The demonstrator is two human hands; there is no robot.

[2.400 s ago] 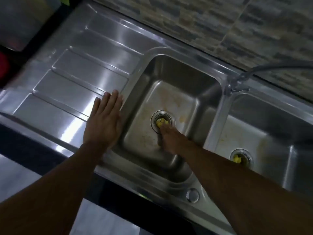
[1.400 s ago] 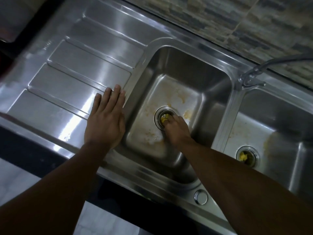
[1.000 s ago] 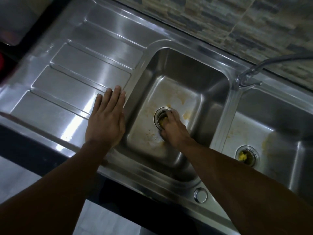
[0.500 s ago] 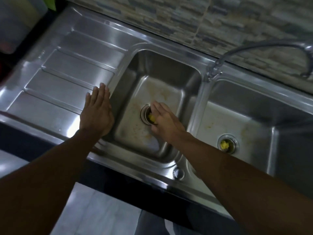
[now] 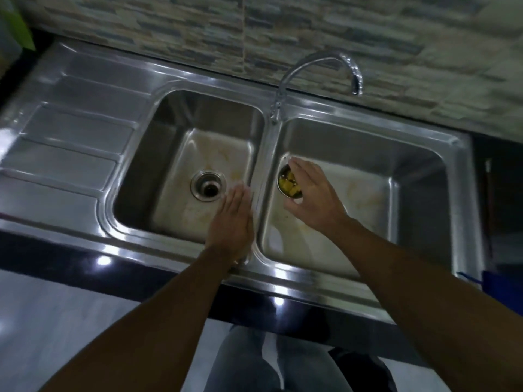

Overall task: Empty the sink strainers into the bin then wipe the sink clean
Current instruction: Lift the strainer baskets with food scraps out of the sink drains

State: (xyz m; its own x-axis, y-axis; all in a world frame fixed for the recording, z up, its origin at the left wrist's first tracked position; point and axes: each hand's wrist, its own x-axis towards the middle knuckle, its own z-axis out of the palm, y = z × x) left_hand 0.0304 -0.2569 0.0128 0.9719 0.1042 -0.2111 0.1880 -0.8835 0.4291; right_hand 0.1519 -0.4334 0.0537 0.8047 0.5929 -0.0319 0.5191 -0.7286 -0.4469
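Head view, looking down on a steel double sink (image 5: 311, 284). Grips a small round strainer (image 5: 283, 176) in the right hand (image 5: 314, 199), fingers over the far rim and thumb curled round the near side, above the left part of the right basin (image 5: 368, 188). Yellow food scraps (image 5: 289, 186) lying inside the strainer, open side turned up toward the camera. Holds nothing in the left hand (image 5: 233, 219): fingers straight and together, palm down, at the front end of the divider between the two basins, slightly blurred, so touching or hovering cannot be told. Open drain (image 5: 209, 186) in the floor of the left basin (image 5: 175, 210), a dark hole inside a bright metal ring. Brownish stains on both basin floors. Curved tap (image 5: 319, 56) rising from the back rim behind the divider, spout ending over the right basin. Ribbed draining board (image 5: 70, 142) to the left of the basins. Stone-pattern tiled wall (image 5: 339, 29) behind. Something blue (image 5: 501, 290) at the right edge, too cut off to name.
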